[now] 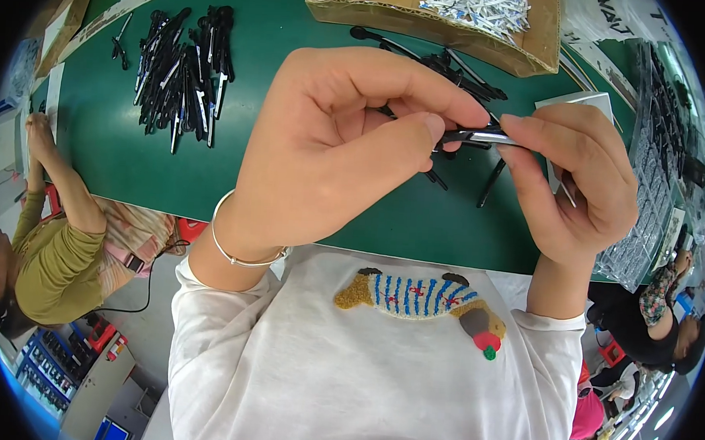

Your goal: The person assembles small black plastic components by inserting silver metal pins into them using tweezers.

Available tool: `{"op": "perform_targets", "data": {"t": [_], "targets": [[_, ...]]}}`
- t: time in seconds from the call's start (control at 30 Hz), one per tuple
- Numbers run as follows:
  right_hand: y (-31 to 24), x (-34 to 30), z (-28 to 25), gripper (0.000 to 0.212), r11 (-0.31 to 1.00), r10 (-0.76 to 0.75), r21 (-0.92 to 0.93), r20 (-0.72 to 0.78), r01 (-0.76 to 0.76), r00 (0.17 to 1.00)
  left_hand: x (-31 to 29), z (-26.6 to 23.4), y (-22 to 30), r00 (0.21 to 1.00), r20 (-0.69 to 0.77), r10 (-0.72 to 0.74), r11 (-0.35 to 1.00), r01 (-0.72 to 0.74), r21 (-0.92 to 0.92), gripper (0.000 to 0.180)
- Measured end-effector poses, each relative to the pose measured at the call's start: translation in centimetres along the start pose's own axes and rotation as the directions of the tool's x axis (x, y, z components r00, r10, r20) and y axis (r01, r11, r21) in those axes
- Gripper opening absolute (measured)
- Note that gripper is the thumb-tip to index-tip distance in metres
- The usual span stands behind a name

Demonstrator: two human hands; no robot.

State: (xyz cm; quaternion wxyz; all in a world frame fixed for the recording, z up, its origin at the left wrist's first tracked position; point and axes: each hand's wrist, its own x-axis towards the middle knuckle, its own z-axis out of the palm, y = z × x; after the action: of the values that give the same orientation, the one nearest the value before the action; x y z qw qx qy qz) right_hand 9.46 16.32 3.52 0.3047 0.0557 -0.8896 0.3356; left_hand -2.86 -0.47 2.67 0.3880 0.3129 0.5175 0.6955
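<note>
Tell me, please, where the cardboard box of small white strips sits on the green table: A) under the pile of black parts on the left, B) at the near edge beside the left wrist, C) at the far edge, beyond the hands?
C: the cardboard box lies at the far side of the green table, beyond the left hand and right hand, which pinch a slim black part between them.

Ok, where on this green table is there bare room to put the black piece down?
Bare green table lies between the pile of black pens and the left hand, running to the near edge. Crowded: around the cardboard box, the loose black parts and the trays beyond the right hand.
</note>
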Motion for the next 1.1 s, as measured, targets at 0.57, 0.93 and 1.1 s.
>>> {"op": "perform_targets", "data": {"t": [0.57, 0.93, 1.1], "targets": [[1.3, -2.2, 2.4, 0.017, 0.885, 0.461, -0.151, 0.160, -0.440, 0.873, -5.4, -8.6, -0.6, 0.732, -0.437, 0.522, 0.246, 0.361, 0.899, 0.009], [0.1, -2.0, 2.3, 0.014, 0.902, 0.418, -0.192, 0.164, -0.386, 0.894, -6.6, -9.8, -1.7, 0.733, -0.476, 0.486, 0.105, 0.492, 0.864, 0.014], [-0.1, -2.7, 1.9, 0.012, 0.897, 0.427, -0.191, 0.132, -0.399, 0.895, -4.8, -10.6, -2.2, 0.803, -0.349, 0.483, 0.002, 0.398, 0.917, 0.011]]}}
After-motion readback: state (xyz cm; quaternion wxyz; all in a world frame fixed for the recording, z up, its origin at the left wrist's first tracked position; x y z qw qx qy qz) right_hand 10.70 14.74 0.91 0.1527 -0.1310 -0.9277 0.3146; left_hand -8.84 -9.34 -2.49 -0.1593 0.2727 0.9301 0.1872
